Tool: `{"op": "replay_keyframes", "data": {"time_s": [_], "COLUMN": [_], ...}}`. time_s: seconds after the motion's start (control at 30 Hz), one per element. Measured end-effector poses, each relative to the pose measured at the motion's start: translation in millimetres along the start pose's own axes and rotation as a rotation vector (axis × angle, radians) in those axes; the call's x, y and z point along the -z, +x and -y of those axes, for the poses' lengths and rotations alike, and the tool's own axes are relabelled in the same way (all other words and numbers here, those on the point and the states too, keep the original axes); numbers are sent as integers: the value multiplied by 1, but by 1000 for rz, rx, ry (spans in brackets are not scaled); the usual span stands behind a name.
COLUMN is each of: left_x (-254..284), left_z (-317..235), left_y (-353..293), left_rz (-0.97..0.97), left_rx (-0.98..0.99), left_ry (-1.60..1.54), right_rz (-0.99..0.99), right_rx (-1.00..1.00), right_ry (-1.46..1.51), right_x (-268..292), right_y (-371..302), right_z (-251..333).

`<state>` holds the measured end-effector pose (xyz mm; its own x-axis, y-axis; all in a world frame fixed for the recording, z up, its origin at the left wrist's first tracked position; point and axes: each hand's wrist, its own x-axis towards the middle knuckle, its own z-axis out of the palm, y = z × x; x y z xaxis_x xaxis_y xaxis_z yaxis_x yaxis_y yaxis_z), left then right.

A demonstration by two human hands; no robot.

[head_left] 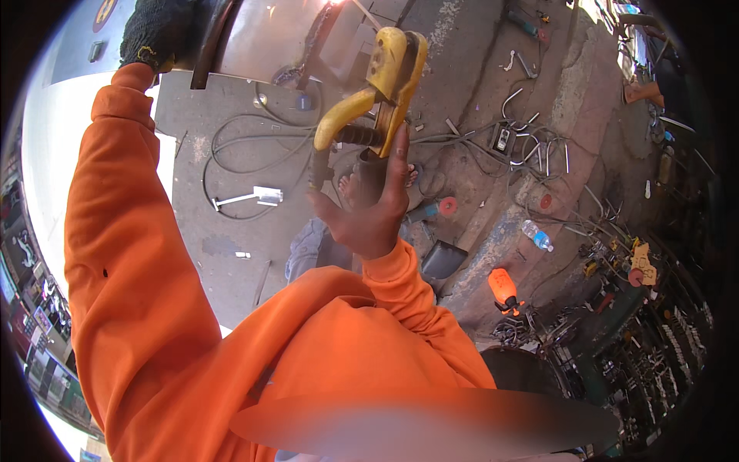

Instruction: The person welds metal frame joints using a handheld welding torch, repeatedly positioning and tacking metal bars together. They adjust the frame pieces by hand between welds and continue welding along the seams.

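My right hand (377, 212), bare, is wrapped around the dark handle of a yellow welding electrode holder (392, 65). From the holder's far end a thin welding rod (366, 14) slants up and left toward a bright glow at the top edge, beside a shiny metal sheet (265, 38). My left hand (158, 35) wears a dark knitted glove and rests at the upper left, against a dark metal bar (212, 46) along the sheet. Its fingers are hidden, so its hold cannot be made out.
Cables (223, 154) loop over the floor. An angle grinder (431, 209) lies right of my hand, with bent metal rods (539, 150) beyond. A water bottle (537, 235) and an orange bottle (503, 289) are farther right. Another person's arm (643, 92) shows at the upper right.
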<state>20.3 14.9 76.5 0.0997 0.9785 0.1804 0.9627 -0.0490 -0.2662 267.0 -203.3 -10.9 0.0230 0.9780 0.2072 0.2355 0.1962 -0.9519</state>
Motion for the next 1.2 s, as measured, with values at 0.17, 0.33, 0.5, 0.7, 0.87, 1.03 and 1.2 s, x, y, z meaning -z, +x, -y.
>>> {"op": "replay_keyframes", "data": {"time_s": [0.17, 0.33, 0.5, 0.7, 0.87, 1.03, 1.2], "left_x": [2, 3, 7, 11, 7, 3, 1], "left_z": [-2, -5, -6, -5, -5, -4, -4], "left_y": [1, 0, 1, 2, 0, 1, 0], "left_rz": [11, 24, 39, 78, 53, 46, 40], "left_rx": [-7, -13, -21, -3, -10, -16, -17], "left_ry": [18, 32, 48, 42, 31, 14, 7], "right_rz": [55, 65, 60, 69, 81, 80, 57], "right_rx": [-226, -160, -93, -80, -87, -70, -61], "right_ry": [200, 84, 58, 68, 46, -4, -49], "right_x": [4, 5, 3, 3, 3, 3, 3], "right_y": [-13, -18, -18, -18, -18, -18, -16], "right_z": [6, 6, 6, 7, 6, 7, 8]}}
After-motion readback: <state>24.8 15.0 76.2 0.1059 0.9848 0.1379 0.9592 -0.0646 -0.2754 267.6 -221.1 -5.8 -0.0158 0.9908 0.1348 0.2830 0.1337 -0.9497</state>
